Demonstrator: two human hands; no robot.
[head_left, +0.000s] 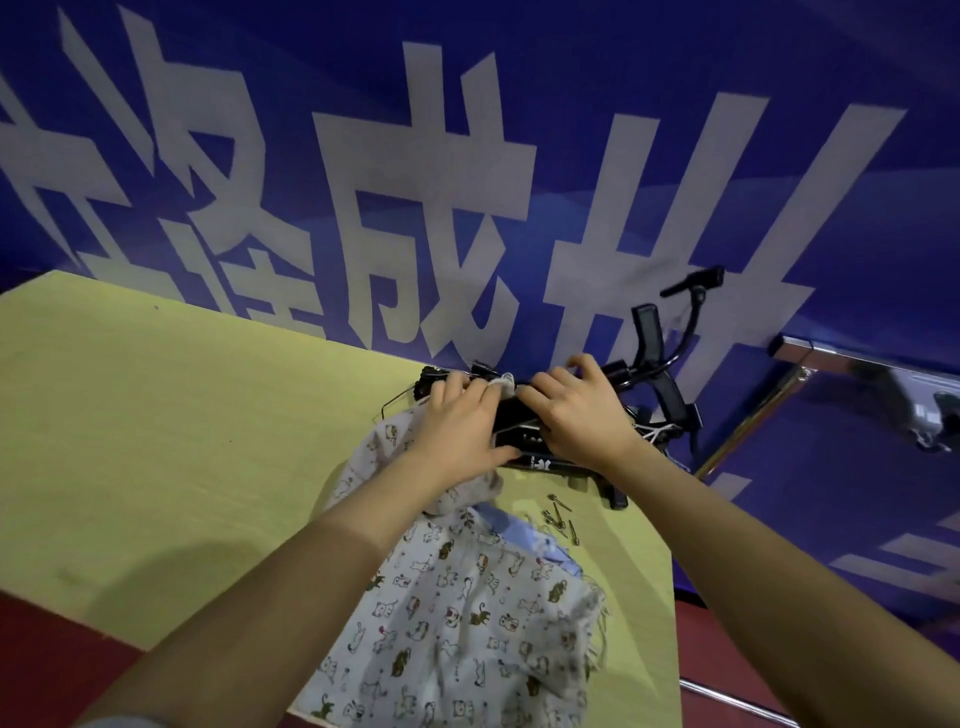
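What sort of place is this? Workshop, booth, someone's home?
Probably a makeshift work booth, not a home: a big blue banner with white characters hangs as backdrop, and a plain yellow table carries a black device, printed cloth and loose metal bits.

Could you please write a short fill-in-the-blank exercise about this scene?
1. The left hand and the right hand both touch a ___ device.
2. The banner behind the table is ___ with white characters.
3. The small metal pins lie to the ___ of the printed cloth.
Missing words: black; blue; right.
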